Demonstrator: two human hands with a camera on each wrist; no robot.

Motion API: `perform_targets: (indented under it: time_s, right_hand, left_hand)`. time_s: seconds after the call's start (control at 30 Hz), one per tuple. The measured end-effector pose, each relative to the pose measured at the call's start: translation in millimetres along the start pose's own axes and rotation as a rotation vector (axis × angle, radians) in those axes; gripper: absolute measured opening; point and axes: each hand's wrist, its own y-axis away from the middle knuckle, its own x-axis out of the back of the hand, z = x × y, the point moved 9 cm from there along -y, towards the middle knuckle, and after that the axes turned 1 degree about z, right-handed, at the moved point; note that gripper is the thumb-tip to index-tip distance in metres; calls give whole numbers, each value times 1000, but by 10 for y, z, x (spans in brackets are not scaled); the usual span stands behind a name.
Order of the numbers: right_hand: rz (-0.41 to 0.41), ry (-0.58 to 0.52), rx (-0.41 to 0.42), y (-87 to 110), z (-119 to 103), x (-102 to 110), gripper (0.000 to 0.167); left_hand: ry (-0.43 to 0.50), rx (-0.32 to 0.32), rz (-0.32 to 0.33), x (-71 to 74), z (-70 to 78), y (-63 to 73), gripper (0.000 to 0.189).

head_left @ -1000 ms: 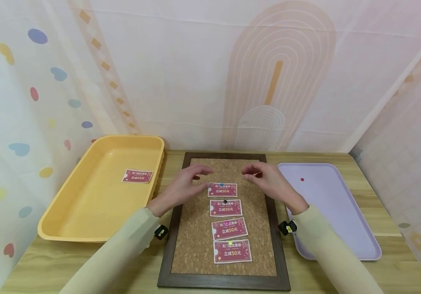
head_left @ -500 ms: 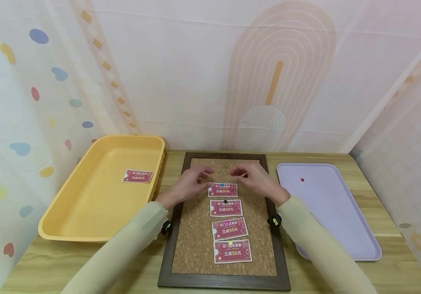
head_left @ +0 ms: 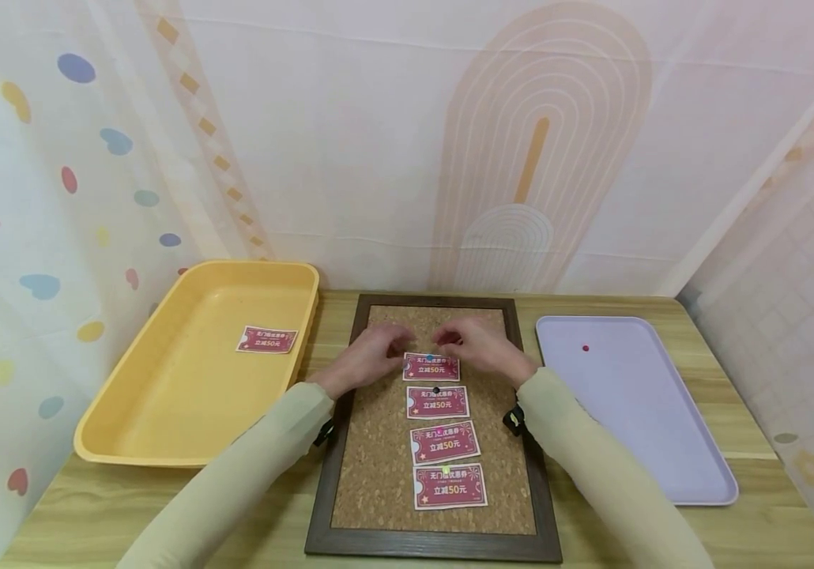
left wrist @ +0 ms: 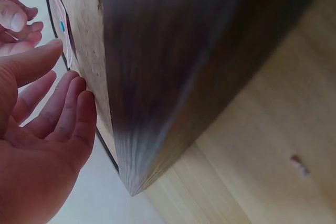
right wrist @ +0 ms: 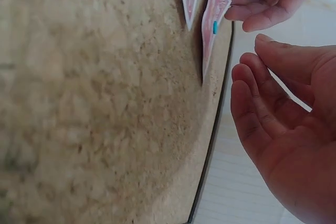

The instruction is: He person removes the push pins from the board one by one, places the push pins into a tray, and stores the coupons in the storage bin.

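Note:
Several red-and-white paper coupons [head_left: 435,448] lie in a column on a cork board [head_left: 371,490] with a dark wooden frame. Each bears a small coloured pushpin near its upper edge; the farthest coupon [head_left: 431,371] has a blue pushpin [right wrist: 214,27]. My left hand [head_left: 367,357] hovers at that coupon's left side, fingers loosely bent and thumb apart in the left wrist view. Opposite it, my right hand [head_left: 481,348] is over the coupon's right end. In the right wrist view its thumb and fingers curve toward each other, with nothing visible between them.
A yellow tray [head_left: 165,457] at the left holds one coupon [head_left: 268,340]. At the right, a lilac tray [head_left: 663,427] carries a red pushpin [head_left: 586,348]. The board lies on a wooden table [head_left: 748,427] before a patterned curtain.
My right hand has moved left from the board's right side toward the farthest coupon. My left hand has shifted slightly right, so the hands are closer together. The coupons and pushpins look unmoved.

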Motion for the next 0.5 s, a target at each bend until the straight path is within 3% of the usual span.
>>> perform_targets:
  time_s: [0.5]
  right_hand:
    - [-85, 20, -50, -92, 41, -172, 12]
  left_hand:
    - [-58, -12, -42, -59, 37, -88, 23]
